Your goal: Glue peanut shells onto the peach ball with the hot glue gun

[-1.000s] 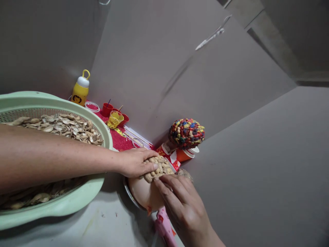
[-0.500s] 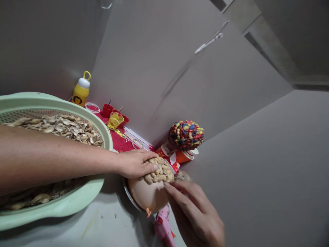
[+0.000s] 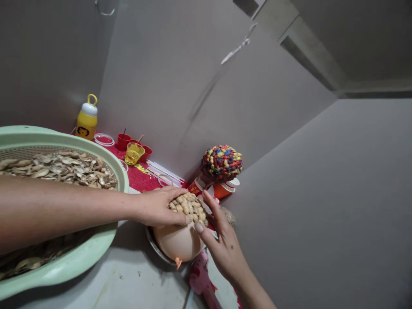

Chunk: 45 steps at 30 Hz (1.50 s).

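A beige balloon (image 3: 177, 243) with an orange knot lies in a round metal bowl (image 3: 154, 245). Its upper part is covered with peanut shells (image 3: 189, 207). My left hand (image 3: 159, 207) holds the balloon from the left, thumb stretched across its front and fingers over the far side of the shells. On the right, my right hand (image 3: 222, 240) has its thumb and fingers spread around the edge of the shells, the thumb tip at the lower border. I see nothing held in it. Below the bowl lies a pink glue gun (image 3: 202, 277).
A green colander (image 3: 123, 171) of peanut shells stands under my left forearm. Along the wall are a yellow bottle (image 3: 86, 122), small red cups (image 3: 123, 141), a yellow paint cup (image 3: 134, 153), white sticks (image 3: 165, 172) and a multicoloured shell-covered ball (image 3: 222, 164).
My right hand has gone from pinched fingers at the shells' lower edge to spread fingers, farther up along their right side. The left hand stays on the balloon. The view has shifted slightly.
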Each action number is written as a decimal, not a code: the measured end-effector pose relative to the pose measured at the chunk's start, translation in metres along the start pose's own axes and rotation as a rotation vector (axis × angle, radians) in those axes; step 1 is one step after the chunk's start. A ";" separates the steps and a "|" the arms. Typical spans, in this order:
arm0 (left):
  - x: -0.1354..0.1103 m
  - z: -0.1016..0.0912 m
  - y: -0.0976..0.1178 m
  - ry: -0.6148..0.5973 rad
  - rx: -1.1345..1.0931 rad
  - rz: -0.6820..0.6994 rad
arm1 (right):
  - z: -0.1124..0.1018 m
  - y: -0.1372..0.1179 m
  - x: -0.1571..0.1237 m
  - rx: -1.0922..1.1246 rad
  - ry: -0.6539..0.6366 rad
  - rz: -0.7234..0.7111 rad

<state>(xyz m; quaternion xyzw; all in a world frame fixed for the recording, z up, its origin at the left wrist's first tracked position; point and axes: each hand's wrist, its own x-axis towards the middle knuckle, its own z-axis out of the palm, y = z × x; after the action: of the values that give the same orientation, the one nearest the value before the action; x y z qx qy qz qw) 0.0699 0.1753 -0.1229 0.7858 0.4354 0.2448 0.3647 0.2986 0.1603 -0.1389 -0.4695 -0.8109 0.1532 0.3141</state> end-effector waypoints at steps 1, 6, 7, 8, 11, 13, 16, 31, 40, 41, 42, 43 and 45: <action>0.000 0.001 0.000 0.008 0.000 0.000 | 0.001 0.000 0.001 0.013 -0.006 0.002; 0.002 0.003 -0.004 0.029 0.002 0.008 | 0.005 -0.003 0.005 -0.002 -0.001 -0.024; 0.002 0.004 -0.005 0.030 0.004 0.014 | 0.005 -0.003 0.005 -0.006 0.004 -0.032; 0.003 0.004 -0.005 0.031 0.007 0.018 | 0.006 -0.003 0.005 -0.008 0.011 -0.046; 0.003 0.004 -0.005 0.039 0.021 0.031 | 0.010 -0.001 0.005 -0.003 0.040 -0.091; 0.003 0.004 -0.004 0.041 0.029 0.031 | 0.012 0.000 0.005 0.001 0.053 -0.105; 0.003 0.003 -0.003 0.040 0.032 0.024 | 0.014 0.000 0.005 -0.001 0.051 -0.099; 0.001 0.004 -0.003 0.059 0.028 0.034 | 0.008 -0.006 0.007 0.033 0.047 -0.063; 0.003 0.004 -0.004 0.072 0.047 0.031 | 0.010 -0.008 0.008 0.032 0.087 -0.079; 0.003 0.003 -0.004 0.067 0.047 0.035 | 0.010 -0.007 0.008 0.025 0.086 -0.088; 0.002 0.002 -0.003 0.060 0.045 0.039 | 0.009 -0.006 0.007 0.015 0.087 -0.098; 0.002 0.001 -0.003 0.051 0.040 0.042 | 0.009 -0.005 0.006 0.001 0.091 -0.111; 0.002 -0.001 -0.001 0.030 0.026 0.047 | 0.006 -0.005 0.002 -0.038 0.120 -0.149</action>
<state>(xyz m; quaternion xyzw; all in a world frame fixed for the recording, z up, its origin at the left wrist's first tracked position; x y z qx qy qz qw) 0.0700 0.1771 -0.1227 0.7967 0.4257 0.2593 0.3418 0.2906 0.1604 -0.1402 -0.4221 -0.8260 0.0856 0.3637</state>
